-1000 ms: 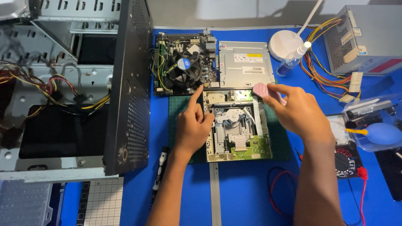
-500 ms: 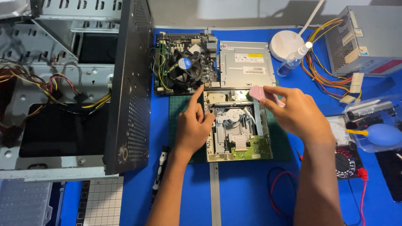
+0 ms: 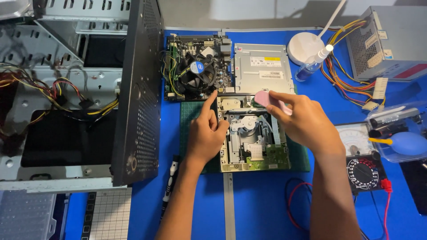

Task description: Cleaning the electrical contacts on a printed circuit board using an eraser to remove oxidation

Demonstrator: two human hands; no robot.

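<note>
An opened optical drive with its mechanism and green circuit board exposed lies on a dark green cutting mat. My left hand rests on the drive's left edge, index finger stretched up along it. My right hand hovers over the drive's upper right part and holds a small pink pad between thumb and fingers. The drive's silver top cover lies just behind, beside a motherboard with a black fan.
An open computer case with coloured wires fills the left. A white lamp base, a spray bottle, a power supply, a multimeter, a blue blower and a black screwdriver lie around on the blue table.
My right hand with the pink pad has shifted slightly left and down over the drive. My left hand has stayed in place.
</note>
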